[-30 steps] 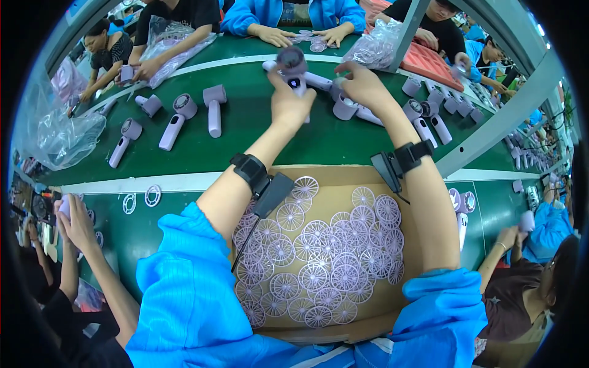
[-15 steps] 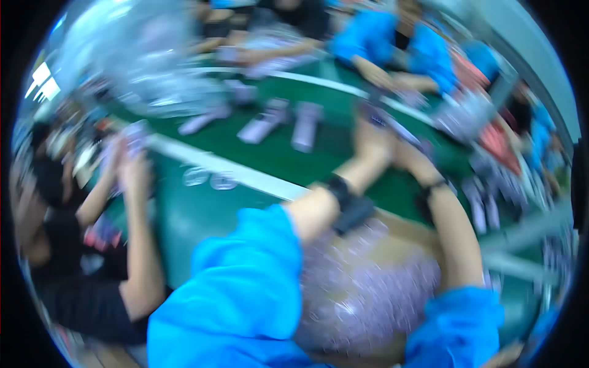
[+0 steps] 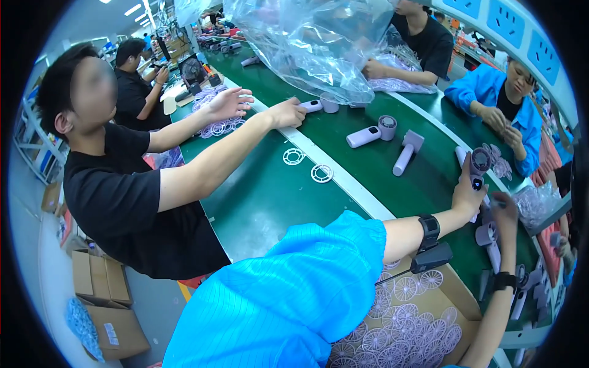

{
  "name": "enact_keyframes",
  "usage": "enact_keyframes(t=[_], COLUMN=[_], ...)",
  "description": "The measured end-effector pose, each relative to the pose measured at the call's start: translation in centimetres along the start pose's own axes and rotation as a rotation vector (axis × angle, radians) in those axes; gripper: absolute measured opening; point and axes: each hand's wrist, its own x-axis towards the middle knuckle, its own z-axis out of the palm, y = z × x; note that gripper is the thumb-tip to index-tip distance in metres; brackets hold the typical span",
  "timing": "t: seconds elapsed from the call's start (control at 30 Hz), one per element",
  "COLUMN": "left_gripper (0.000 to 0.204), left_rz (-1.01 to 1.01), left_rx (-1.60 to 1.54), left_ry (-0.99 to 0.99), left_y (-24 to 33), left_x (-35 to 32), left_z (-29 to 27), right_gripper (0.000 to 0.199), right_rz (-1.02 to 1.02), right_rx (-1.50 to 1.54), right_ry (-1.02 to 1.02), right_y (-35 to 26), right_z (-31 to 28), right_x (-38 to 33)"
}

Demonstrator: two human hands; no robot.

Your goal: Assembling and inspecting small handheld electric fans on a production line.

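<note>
My left hand (image 3: 467, 199) is wrapped round the handle of a pale purple handheld fan (image 3: 481, 161), its round head upward and a small dark display near my thumb. Close beside it, my right hand (image 3: 504, 211) is blurred, so its fingers cannot be read. Under the right hand lies another purple handheld fan (image 3: 486, 234), and I cannot tell whether the hand touches it. Below my forearms stands a cardboard box (image 3: 461, 288) holding many round, spoked purple fan grilles (image 3: 405, 334).
Two more fans lie on the green belt (image 3: 343, 153). White rings (image 3: 321, 173) rest on the side table. At left, a co-worker in black (image 3: 116, 184) reaches to another fan (image 3: 311, 106). A clear plastic bag (image 3: 307, 43) hangs ahead. Across the belt sits a person in blue (image 3: 491, 104).
The view has swung left, so my hands now appear farther right. My hands have parted, with the fan staying in my left. The co-worker at left has reached out to the belt.
</note>
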Motion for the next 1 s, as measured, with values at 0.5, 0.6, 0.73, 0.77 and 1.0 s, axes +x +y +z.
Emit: enact_keyframes(t=[0.5,0.6,0.73,0.77,1.0], left_gripper=[0.092,0.089,0.088,0.088,0.083], left_rz=[0.548,0.287,0.561,0.547,0.178], left_rx=[0.214,0.237,0.277,0.271,0.119], left_ry=[-0.352,-0.589,-0.533,-0.556,-0.548], left_y=[-3.0,0.0,-0.8,-1.0,1.0], left_x=[-2.6,-3.9,-3.4,-3.5,-3.4], left_z=[1.4,0.7,1.4,1.6,1.1], right_gripper=[0.012,0.013,0.014,0.015,0.022], right_rz=[-0.447,-0.495,-0.482,-0.511,-0.592], right_rx=[0.128,-0.075,-0.004,-0.018,-0.008], right_ry=[0.619,0.610,0.562,0.586,0.643], right_y=[-4.5,-4.7,-5.8,-5.7,-5.6], right_z=[-2.2,-2.5,-3.0,-3.1,-3.0], right_x=[-6.6,-7.2,-7.2,-7.4,-7.2])
